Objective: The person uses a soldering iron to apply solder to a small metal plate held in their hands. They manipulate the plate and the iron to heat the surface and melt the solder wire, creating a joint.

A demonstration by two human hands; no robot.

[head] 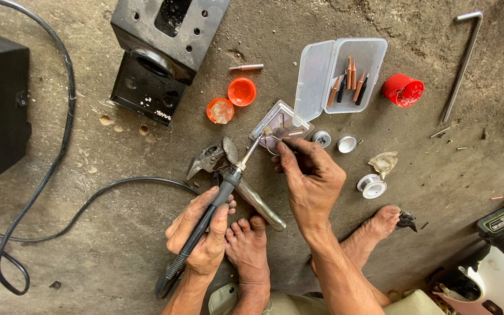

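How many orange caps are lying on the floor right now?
2. One orange cap lies below the loose copper tip; the other orange cap sits just left and lower, touching it, near the black metal block. None seem hidden.

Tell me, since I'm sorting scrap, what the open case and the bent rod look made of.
Open case: looks like clear plastic; the tips inside show through its frosted, see-through walls. Bent rod: probably steel, grey with a dull metallic sheen.

Tools spread on the floor (118, 245)
Open case (339, 76) holds tips (350, 79); two caps (231, 100) lie left, solder spool (372, 186) nearer, hex key (463, 58) far right.
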